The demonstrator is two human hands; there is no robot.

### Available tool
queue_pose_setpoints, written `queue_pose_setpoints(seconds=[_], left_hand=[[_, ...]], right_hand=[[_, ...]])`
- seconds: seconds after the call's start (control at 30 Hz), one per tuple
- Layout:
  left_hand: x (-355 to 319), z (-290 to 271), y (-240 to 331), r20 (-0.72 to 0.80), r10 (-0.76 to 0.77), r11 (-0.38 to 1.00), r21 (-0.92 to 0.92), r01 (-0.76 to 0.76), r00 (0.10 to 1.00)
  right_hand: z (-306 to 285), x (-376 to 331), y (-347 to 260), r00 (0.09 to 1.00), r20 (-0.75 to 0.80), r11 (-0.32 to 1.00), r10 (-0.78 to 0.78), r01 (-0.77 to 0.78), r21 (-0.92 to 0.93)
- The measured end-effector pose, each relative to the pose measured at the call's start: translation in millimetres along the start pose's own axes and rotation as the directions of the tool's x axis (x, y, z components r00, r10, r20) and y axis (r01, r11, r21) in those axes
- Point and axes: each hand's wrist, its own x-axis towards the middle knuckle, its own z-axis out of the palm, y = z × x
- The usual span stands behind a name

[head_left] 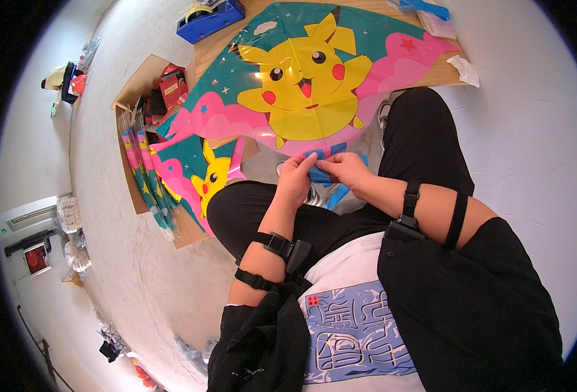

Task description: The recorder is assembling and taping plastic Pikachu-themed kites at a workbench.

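Note:
A teal and pink kite [233, 108] with a yellow cartoon figure lies spread over the wooden table, its lower edge hanging toward my knees. At that edge my left hand [294, 178] is closed, thumb and finger pinching the kite's bottom tip. Close beside it, my right hand [350, 172] is closed too, its fingertips meeting the left ones at the same spot. Blue strips [336, 195] show around and below the fingers, dangling between my legs. My fingers partly hide how the strips join the kite.
A blue tape dispenser [210, 21] stands at the table's far left. On the floor to the left, an open cardboard box [133, 77] holds packaged kites [143, 171] and red items. A second kite [200, 171] leans by my left knee. White crumpled paper [464, 70] lies at the table's right edge.

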Motion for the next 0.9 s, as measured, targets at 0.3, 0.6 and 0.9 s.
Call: queue_pose_setpoints(seconds=[0.3, 0.6, 0.9], left_hand=[[0, 1, 0, 0.019, 0.009, 1.000, -0.016, -0.009, 1.000], [-1, -1, 0, -0.017, 0.005, 1.000, 0.009, -0.005, 1.000], [2, 0, -1, -0.015, -0.010, 0.996, 0.092, 0.012, 1.000]], right_hand=[[0, -1, 2, 1.000, -0.022, 0.999, 0.009, -0.010, -0.036], [-2, 6, 3, 0.979, -0.198, 0.986, -0.058, 0.088, 0.143], [-5, 3, -3, 0.981, -0.169, 0.972, -0.098, 0.130, 0.194]])
